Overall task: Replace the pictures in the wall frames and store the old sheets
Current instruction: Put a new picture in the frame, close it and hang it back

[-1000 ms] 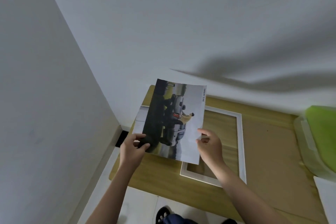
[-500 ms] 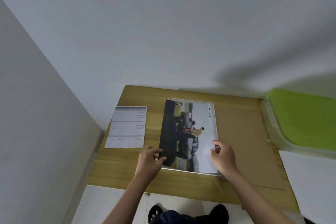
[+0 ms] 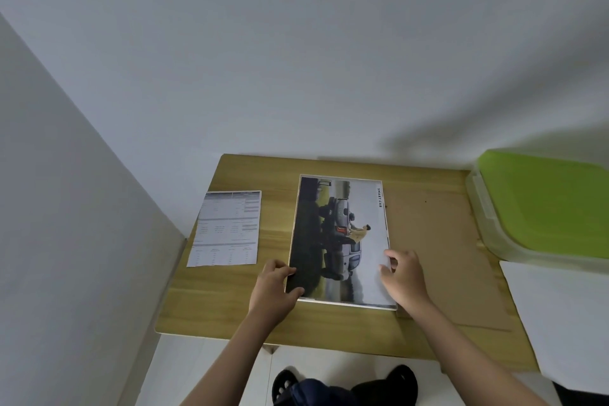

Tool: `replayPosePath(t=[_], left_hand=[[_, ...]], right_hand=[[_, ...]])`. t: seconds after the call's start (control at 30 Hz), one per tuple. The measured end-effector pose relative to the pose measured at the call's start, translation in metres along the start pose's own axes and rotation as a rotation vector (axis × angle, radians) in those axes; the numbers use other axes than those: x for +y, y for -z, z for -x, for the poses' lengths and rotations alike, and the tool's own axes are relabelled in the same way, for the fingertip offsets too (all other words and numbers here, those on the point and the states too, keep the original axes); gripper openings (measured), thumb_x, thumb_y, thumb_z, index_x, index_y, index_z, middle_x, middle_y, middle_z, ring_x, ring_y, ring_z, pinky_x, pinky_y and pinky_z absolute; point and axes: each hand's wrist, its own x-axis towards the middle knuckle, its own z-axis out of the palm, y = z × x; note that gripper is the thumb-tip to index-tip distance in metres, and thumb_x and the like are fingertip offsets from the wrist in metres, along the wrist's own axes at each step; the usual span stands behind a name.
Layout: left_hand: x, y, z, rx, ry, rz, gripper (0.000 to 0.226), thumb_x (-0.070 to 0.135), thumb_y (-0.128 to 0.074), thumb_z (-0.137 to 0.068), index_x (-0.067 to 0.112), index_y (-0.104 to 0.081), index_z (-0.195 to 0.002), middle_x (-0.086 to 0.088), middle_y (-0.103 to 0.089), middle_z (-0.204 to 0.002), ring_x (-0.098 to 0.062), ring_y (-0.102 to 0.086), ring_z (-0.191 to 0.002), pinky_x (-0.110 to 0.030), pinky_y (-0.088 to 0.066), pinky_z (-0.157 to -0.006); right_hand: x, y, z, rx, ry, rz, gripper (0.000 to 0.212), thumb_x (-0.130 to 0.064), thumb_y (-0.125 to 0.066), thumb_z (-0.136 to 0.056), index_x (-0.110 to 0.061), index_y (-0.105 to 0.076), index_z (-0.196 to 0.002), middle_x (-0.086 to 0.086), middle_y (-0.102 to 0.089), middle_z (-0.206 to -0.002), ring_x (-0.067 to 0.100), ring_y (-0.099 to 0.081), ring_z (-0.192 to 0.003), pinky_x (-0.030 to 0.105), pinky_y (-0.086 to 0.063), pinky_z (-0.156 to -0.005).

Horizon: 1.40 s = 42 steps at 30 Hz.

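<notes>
A car picture sheet (image 3: 339, 237) marked "SMART CAR" lies flat inside a white frame (image 3: 346, 304), of which only thin edges show around it. The frame rests on a wooden table (image 3: 211, 303). My left hand (image 3: 275, 287) pinches the sheet's near left edge. My right hand (image 3: 403, 277) presses on its near right edge with fingers curled. A printed sheet with tables (image 3: 227, 229) lies to the left on the table.
A brown cardboard backing board (image 3: 441, 250) lies right of the frame. A clear box with a green lid (image 3: 547, 204) stands at the far right, and a white sheet (image 3: 560, 316) lies in front of it. Walls close in behind and on the left.
The car picture came down from mid-air onto the white frame and now covers it. Both hands stayed on its near edges. The view shifted left, showing the printed sheet.
</notes>
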Motion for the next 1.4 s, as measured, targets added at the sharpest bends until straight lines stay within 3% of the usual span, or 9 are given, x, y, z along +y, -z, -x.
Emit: replayPosePath(t=[0.2,0.5,0.63,0.77,0.97,1.2,1.4], left_hand=[[0.000,-0.002,-0.002,0.008,-0.002,-0.006,0.049,0.031,-0.073,-0.077,0.016,-0.059,-0.121,0.008,-0.044,-0.111,-0.008,-0.049,-0.095,-0.013,-0.046,-0.079],[-0.001,-0.006,-0.005,0.023,0.028,0.025,0.045,0.027,-0.075,-0.075,0.016,-0.060,-0.116,0.008,-0.043,-0.110,-0.009,-0.051,-0.093,-0.011,-0.044,-0.073],[0.000,-0.008,-0.005,0.041,0.051,0.017,0.044,0.026,-0.076,-0.074,0.017,-0.060,-0.115,0.006,-0.044,-0.110,-0.011,-0.051,-0.094,-0.014,-0.047,-0.075],[0.013,-0.012,-0.005,0.105,0.050,0.031,0.040,0.028,-0.072,-0.077,0.018,-0.059,-0.113,0.004,-0.045,-0.110,-0.014,-0.050,-0.102,-0.024,-0.051,-0.084],[0.075,-0.038,-0.009,0.119,-0.028,0.135,0.029,0.027,-0.069,-0.081,0.017,-0.061,-0.106,0.003,-0.049,-0.103,-0.007,-0.054,-0.084,-0.010,-0.045,-0.070],[0.156,-0.102,-0.004,-0.077,-0.058,0.200,0.034,0.032,-0.063,-0.085,0.018,-0.058,-0.115,0.002,-0.057,-0.112,-0.010,-0.057,-0.105,-0.024,-0.050,-0.090],[0.193,-0.136,-0.002,-0.162,0.072,0.107,0.055,0.037,-0.059,-0.086,0.015,-0.043,-0.135,-0.003,-0.045,-0.138,-0.017,-0.043,-0.129,-0.026,-0.032,-0.106]], right_hand=[[0.001,-0.003,0.000,-0.027,0.008,0.040,0.047,-0.021,-0.071,-0.080,-0.013,-0.055,-0.123,0.000,-0.037,-0.106,0.017,-0.051,-0.091,0.021,-0.038,-0.081],[0.003,-0.010,-0.003,-0.013,0.004,0.099,0.050,-0.023,-0.071,-0.079,-0.014,-0.054,-0.126,0.005,-0.038,-0.116,0.021,-0.046,-0.109,0.028,-0.045,-0.086],[0.004,-0.009,-0.003,-0.012,0.008,0.083,0.050,-0.025,-0.070,-0.080,-0.016,-0.053,-0.126,0.002,-0.037,-0.112,0.020,-0.047,-0.107,0.026,-0.045,-0.083],[0.008,-0.002,0.000,0.030,0.005,-0.007,0.043,-0.027,-0.068,-0.082,-0.020,-0.054,-0.122,-0.001,-0.037,-0.106,0.018,-0.052,-0.093,0.025,-0.045,-0.076],[0.036,0.032,0.004,0.090,0.026,-0.112,0.036,-0.024,-0.066,-0.084,-0.018,-0.058,-0.119,-0.002,-0.040,-0.106,0.017,-0.054,-0.095,0.025,-0.046,-0.086],[0.092,0.090,0.004,0.140,-0.050,-0.094,0.033,-0.020,-0.067,-0.083,-0.016,-0.060,-0.116,0.000,-0.042,-0.105,0.022,-0.054,-0.100,0.027,-0.043,-0.086],[0.128,0.123,-0.009,0.106,-0.128,-0.064,0.035,-0.021,-0.064,-0.085,-0.016,-0.058,-0.119,0.010,-0.045,-0.119,0.027,-0.045,-0.117,0.029,-0.037,-0.093]])
